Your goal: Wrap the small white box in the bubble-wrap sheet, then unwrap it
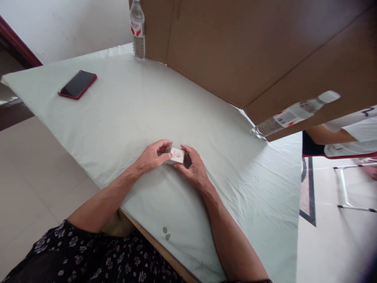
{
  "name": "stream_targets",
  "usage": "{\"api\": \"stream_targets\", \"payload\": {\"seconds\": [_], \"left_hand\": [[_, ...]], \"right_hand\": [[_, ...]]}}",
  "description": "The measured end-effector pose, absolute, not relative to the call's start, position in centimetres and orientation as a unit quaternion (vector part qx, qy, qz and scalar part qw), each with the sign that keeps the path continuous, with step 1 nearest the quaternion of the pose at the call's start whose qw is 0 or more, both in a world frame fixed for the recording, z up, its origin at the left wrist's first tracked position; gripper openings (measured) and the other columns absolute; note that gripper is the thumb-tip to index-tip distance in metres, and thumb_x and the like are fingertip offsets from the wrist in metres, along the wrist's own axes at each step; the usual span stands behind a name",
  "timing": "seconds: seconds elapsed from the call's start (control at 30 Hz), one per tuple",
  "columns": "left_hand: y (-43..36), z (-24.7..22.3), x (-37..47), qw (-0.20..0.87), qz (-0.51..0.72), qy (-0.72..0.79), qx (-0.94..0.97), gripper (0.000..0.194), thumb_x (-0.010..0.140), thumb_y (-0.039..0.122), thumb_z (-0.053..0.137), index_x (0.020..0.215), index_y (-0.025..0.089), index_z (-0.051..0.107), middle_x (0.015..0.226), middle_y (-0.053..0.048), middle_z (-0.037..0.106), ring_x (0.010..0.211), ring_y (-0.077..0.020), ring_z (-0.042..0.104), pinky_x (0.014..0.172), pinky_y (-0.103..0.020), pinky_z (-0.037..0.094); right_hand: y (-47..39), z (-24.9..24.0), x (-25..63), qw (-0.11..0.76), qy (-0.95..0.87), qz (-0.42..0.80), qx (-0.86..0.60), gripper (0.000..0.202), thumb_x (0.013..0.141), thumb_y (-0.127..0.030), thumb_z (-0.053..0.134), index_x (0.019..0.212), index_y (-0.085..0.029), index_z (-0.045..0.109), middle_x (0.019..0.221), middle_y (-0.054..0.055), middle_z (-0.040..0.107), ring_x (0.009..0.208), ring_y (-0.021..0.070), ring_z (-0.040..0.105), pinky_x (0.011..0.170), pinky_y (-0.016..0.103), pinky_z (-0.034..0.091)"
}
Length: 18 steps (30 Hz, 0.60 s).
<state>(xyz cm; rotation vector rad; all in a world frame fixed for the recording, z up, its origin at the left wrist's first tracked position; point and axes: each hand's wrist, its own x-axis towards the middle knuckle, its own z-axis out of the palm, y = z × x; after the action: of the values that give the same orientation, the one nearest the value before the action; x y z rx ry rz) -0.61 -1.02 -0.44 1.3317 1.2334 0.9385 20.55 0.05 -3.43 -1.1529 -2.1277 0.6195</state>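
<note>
A small white box with red print point(176, 155), like a pack of cards, rests on the pale green tablecloth point(123, 114) near the table's front edge. My left hand point(151, 157) grips its left end with thumb and fingertips. From the right, my right hand point(193, 167) closes on the other end. Both forearms lie on the cloth.
A red-cased phone point(77, 84) lies screen up at the far left. A water bottle point(138, 29) stands at the back by a large cardboard sheet point(250, 51); a second bottle point(294, 114) props it at the right. Another person's arm point(326, 135) shows behind it.
</note>
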Motion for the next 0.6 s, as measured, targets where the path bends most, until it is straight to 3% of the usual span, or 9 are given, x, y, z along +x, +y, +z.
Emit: {"api": "stream_targets", "payload": {"seconds": [0.3,0.6], "left_hand": [[-0.91,-1.15,-0.65,0.508,0.375,0.518,0.577,0.067,0.075,0.033,0.066,0.138,0.012,0.055,0.139,-0.016,0.061,0.121,-0.0304,0.061,0.108,-0.048,0.048],[-1.01,-1.17,-0.57,0.488,0.368,0.501,0.613,0.068,0.074,0.022,0.064,0.14,0.015,0.052,0.14,-0.016,0.06,0.123,-0.0279,0.061,0.109,-0.044,0.048]], "right_hand": [[0.31,-4.34,20.84,0.327,-0.783,0.289,-0.443,0.081,0.078,-0.057,0.077,0.146,-0.028,0.044,0.147,0.014,0.054,0.131,0.0331,0.055,0.109,0.053,0.044],[0.13,-4.05,20.66,0.322,-0.786,0.284,-0.445,0.075,0.083,-0.048,0.073,0.148,-0.028,0.042,0.138,0.013,0.062,0.126,0.0316,0.059,0.108,0.053,0.044]]}}
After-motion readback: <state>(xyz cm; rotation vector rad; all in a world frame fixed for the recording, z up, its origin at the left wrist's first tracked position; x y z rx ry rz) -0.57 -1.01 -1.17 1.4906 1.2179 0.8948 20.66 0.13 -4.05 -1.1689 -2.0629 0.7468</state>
